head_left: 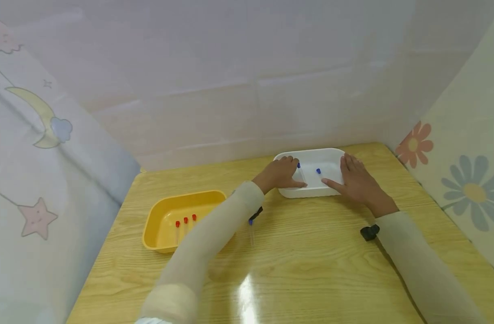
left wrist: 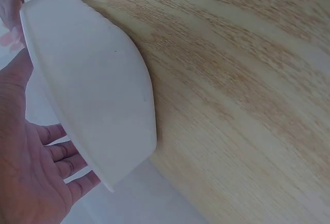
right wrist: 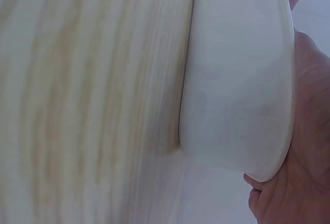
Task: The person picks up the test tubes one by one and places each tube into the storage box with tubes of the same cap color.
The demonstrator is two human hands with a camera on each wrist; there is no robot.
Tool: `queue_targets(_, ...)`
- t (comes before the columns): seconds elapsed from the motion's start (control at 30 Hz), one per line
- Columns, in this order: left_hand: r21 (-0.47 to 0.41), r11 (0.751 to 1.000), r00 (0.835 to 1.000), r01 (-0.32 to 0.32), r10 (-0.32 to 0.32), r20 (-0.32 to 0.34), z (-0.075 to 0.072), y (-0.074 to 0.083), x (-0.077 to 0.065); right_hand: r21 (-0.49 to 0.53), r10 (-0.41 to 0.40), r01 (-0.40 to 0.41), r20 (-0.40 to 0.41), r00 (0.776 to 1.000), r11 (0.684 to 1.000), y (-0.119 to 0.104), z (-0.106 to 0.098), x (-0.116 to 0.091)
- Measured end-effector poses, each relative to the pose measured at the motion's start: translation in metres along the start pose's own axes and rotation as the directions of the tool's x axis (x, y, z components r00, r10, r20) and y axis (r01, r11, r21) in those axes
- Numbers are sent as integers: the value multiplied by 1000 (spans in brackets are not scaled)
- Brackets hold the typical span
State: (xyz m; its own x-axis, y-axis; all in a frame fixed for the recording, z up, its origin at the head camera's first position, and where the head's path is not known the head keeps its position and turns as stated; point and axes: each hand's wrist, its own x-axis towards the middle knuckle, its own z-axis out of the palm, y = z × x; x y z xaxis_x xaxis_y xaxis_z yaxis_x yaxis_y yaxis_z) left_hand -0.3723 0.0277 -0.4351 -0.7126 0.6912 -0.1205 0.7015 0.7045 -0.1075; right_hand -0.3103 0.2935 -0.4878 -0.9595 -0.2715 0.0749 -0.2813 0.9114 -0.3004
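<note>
A white plastic tray (head_left: 330, 163) stands near the table's back edge. My left hand (head_left: 281, 174) holds its left end, fingers over the rim and thumb along the near side. At the right end my right hand (head_left: 358, 182) grips the rim, with its thumb reaching over the near edge. Between the hands, clear tubes with blue caps (head_left: 318, 171) lie in the tray, one partly behind the left fingers. Both wrist views show the tray's outer wall (left wrist: 98, 85), with the left hand's fingertips hidden behind the rim.
A yellow tray (head_left: 150, 225) to the left contains three clear tubes with red caps (head_left: 177, 223); my left forearm covers part of it. Another blue-capped tube (head_left: 252, 235) lies on the wooden table (head_left: 312, 270) beside that forearm. Fabric walls enclose the table's back and sides.
</note>
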Motion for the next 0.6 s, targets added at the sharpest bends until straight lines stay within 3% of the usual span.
queue_targets(0.6,26,1000,1000,3,-3,-5,4,10,7,-2,7,-7,2,1000,1000,-2,-3,-1)
